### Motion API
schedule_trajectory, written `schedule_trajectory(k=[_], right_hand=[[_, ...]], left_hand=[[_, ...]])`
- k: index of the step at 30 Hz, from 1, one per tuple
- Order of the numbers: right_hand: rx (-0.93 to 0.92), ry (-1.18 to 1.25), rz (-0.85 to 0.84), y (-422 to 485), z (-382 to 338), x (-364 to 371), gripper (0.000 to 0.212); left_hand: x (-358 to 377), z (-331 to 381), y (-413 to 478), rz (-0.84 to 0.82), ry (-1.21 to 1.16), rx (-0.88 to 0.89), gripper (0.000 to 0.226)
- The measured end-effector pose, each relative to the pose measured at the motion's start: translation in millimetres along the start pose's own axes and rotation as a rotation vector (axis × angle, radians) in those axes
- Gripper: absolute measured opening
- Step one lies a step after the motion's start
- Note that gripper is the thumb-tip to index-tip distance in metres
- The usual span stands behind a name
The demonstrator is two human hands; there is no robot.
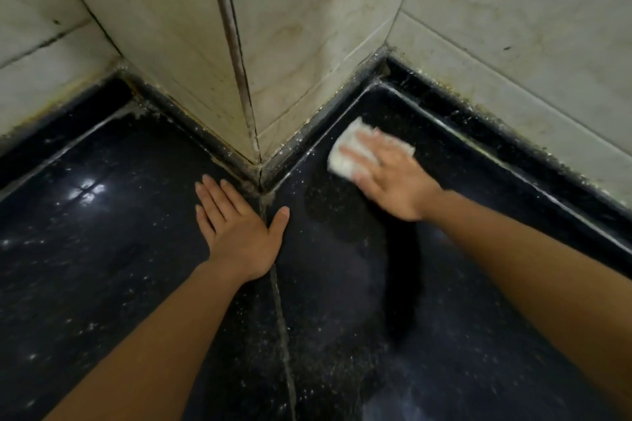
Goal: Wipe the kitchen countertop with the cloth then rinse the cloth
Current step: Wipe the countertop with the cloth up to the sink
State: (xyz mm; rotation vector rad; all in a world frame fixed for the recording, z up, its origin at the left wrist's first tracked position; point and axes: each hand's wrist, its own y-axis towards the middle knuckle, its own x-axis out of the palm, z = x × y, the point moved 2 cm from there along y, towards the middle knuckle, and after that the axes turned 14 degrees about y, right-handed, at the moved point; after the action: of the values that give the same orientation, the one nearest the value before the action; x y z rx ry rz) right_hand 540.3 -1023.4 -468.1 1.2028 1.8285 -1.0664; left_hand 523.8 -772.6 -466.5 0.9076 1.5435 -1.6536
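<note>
Black speckled stone countertop (136, 249) is bordered by stained cream wall tiles (301, 27) w/ a protruding corner. White folded cloth (345, 155) is pressed flat under right hand (393, 178), fingers straight, near the back edge. Left hand (236, 225) is laid flat, fingers spread, beside the grout seam (280, 311).

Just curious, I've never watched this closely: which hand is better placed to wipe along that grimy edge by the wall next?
The right hand: it presses flat on the cloth, close to that edge. The left hand rests bare on the countertop.
</note>
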Motion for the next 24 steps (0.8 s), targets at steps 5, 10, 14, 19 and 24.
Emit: schedule_trajectory(k=[5, 10, 14, 19, 24], right_hand=[[0.499, 0.172, 0.177, 38.9, -28.1, 12.3, 0.055], [0.386, 0.135, 0.097, 15.6, -69.5, 35.5, 0.057], [0.118, 0.068, -0.042, -12.9, -95.3, 49.9, 0.056], [-0.199, 0.059, -0.210, -34.7, -98.5, 50.1, 0.051], [-0.092, -0.012, 0.001, -6.1, -43.4, 22.5, 0.051]], left_hand=[[-3.8, 0.5, 0.2, -0.036, -0.047, -0.007, 0.101], [-7.6, 1.1, -0.6, -0.062, -0.099, -0.024, 0.102], [-9.9, 1.8, -1.4, -0.063, -0.130, -0.034, 0.097], [-10.3, -1.3, -1.3, -0.057, -0.173, -0.009, 0.087], [-7.1, -0.4, 3.6, -0.060, -0.124, -0.028, 0.081]])
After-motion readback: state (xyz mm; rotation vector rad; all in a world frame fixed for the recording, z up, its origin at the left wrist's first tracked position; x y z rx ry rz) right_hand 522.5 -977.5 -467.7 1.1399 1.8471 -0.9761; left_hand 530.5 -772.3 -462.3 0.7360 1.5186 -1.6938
